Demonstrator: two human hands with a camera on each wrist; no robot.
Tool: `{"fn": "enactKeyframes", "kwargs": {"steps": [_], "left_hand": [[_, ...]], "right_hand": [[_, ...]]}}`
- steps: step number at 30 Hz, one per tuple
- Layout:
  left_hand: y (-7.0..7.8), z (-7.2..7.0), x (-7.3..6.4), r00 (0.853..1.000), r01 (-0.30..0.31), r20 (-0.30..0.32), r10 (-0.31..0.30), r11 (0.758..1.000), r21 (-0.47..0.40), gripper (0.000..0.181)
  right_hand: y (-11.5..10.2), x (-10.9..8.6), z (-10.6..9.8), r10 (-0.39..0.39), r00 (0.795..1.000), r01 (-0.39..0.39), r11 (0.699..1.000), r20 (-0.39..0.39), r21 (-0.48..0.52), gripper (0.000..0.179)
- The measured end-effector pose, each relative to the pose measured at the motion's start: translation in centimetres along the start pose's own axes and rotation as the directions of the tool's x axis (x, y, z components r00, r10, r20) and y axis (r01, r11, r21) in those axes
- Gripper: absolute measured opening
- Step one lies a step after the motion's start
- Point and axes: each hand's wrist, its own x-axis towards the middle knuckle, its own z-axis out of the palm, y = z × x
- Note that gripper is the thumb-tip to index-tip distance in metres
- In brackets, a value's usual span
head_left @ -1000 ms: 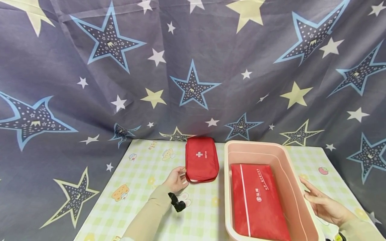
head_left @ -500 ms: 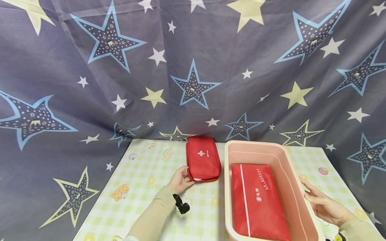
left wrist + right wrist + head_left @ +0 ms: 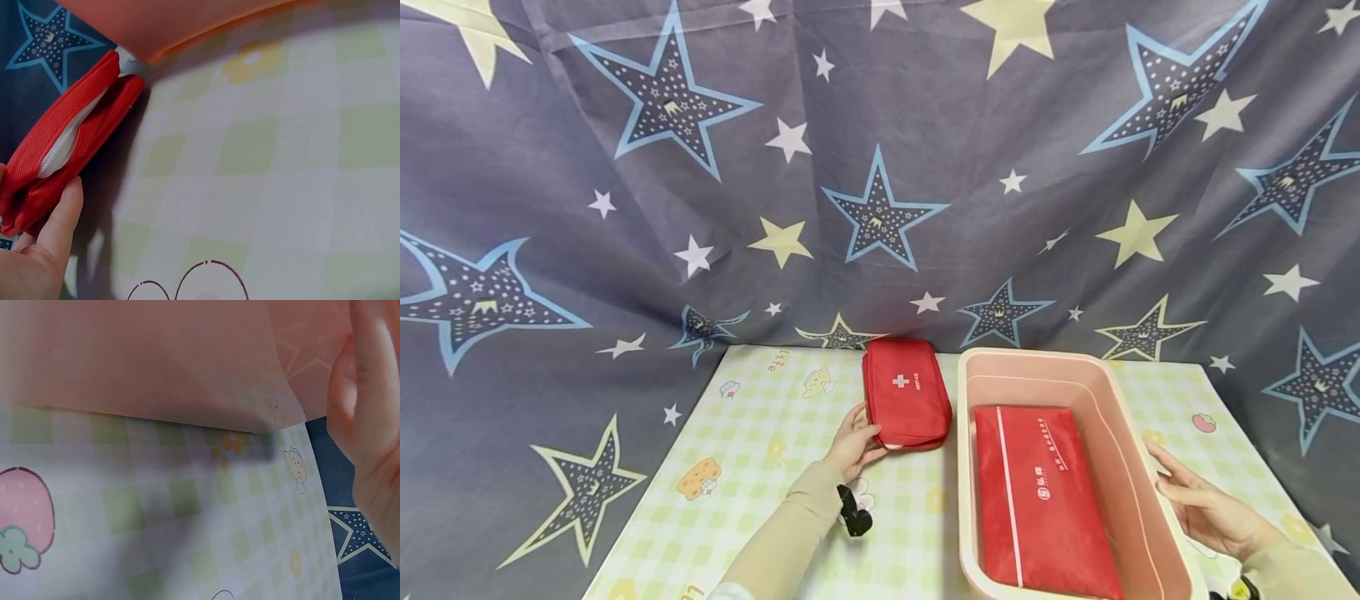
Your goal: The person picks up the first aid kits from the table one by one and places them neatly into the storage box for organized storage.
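Note:
My left hand (image 3: 852,446) pinches the near left corner of a red first-aid pouch (image 3: 910,404), which bears a white cross. In the left wrist view the pouch (image 3: 69,131) is tilted, its edge off the tablecloth with a shadow beneath, and a white strip shows between its two red layers. My right hand (image 3: 1206,504) is at the outer right wall of a pink plastic bin (image 3: 1037,367), fingers extended along it; the bin hides whether they all touch. Flat inside the bin lies a larger red pouch (image 3: 1048,508) with a white stripe and white lettering.
A green-and-white checked tablecloth (image 3: 737,492) with cartoon prints covers the table. Behind and at both sides hangs a dark star-patterned curtain (image 3: 760,192), close to the far ends of the pouch and bin.
My left hand has moved slightly right and closer onto the first-aid pouch, whose near end has shifted a little to the right. The right hand and the bin stay where they were.

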Motion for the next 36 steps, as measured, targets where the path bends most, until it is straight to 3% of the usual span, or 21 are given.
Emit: {"fn": "enactKeyframes", "kwargs": {"steps": [7, 14, 26, 36], "left_hand": [[-0.2, -0.1, 0.2, 1.000, -0.024, 0.009, 0.024, 0.997, 0.077, 0.067], [0.1, -0.9, 0.3, 1.000, -0.002, 0.028, 0.001, 1.000, 0.030, 0.071], [0.2, -2.2, 0.2, 0.999, -0.017, 0.048, 0.018, 1.000, -0.015, 0.073], [1.7, -2.8, -0.6, 0.999, -0.034, 0.034, 0.035, 0.999, -0.027, 0.075]], "right_hand": [[0.0, 0.2, 0.1, 0.002, 1.000, -0.002, 1.000, -0.001, 0.011, 0.062], [0.0, 0.2, 0.3, 0.020, 0.999, -0.020, 1.000, -0.027, -0.008, 0.061], [0.1, 0.1, 0.2, 0.021, 0.999, -0.022, 1.000, -0.037, -0.018, 0.061], [-0.1, 0.0, 0.3, 0.030, 0.999, -0.030, 0.999, -0.042, -0.018, 0.061]]}}
